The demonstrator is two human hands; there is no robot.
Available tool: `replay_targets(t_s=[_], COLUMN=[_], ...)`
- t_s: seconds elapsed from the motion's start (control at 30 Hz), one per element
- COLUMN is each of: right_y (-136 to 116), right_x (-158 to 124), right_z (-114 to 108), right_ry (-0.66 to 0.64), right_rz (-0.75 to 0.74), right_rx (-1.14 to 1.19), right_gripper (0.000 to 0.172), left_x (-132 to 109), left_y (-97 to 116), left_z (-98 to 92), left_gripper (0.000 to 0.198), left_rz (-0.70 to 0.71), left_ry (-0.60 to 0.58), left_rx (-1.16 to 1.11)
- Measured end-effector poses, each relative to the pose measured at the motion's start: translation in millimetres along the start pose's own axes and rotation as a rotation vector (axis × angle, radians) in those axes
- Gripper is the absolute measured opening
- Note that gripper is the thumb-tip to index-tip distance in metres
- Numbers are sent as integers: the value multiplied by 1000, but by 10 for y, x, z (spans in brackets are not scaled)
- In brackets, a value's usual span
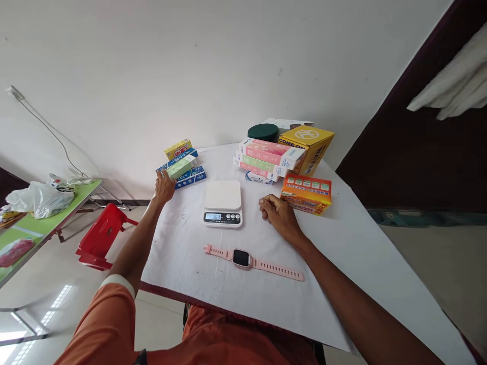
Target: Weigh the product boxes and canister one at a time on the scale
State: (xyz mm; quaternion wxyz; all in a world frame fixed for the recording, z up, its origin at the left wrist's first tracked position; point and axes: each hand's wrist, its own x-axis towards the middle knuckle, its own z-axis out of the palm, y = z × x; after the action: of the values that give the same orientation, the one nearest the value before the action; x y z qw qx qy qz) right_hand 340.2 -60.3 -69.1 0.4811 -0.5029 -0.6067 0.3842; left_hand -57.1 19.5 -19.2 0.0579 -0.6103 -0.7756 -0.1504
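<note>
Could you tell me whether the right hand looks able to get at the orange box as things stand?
Probably yes: the right hand rests curled on the table just beside the orange box, with nothing between them.

You wear an orange short-sleeved shirt with a pale cuff band on the left sleeve. Your forearms are bare, as are your left hand and right hand, without rings or watch.

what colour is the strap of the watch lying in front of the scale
Pale pink, on the watch lying flat near the white scale; the head view shows it.
</note>
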Motion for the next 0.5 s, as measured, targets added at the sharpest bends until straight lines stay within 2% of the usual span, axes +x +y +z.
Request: replay_targets(t_s=[0.2,0.3,0.4,0.5], right_y=[18,13,5,10], right_x=[24,27,24,23], right_z=[13,19,15,4], right_ry=[3,1,-6,-11], right_rz=[10,9,8,12], right_rx=[3,1,-4,-18], right_gripper=[34,30,29,28], left_x=[-92,-74,0,96], left_y=[26,13,-6,-21], left_z=[-41,-27,-30,-56], left_gripper=[51,58,72,69], left_rz=[86,57,3,-38], left_ry=[56,80,56,5], left_rx=[17,-45,-165,-273])
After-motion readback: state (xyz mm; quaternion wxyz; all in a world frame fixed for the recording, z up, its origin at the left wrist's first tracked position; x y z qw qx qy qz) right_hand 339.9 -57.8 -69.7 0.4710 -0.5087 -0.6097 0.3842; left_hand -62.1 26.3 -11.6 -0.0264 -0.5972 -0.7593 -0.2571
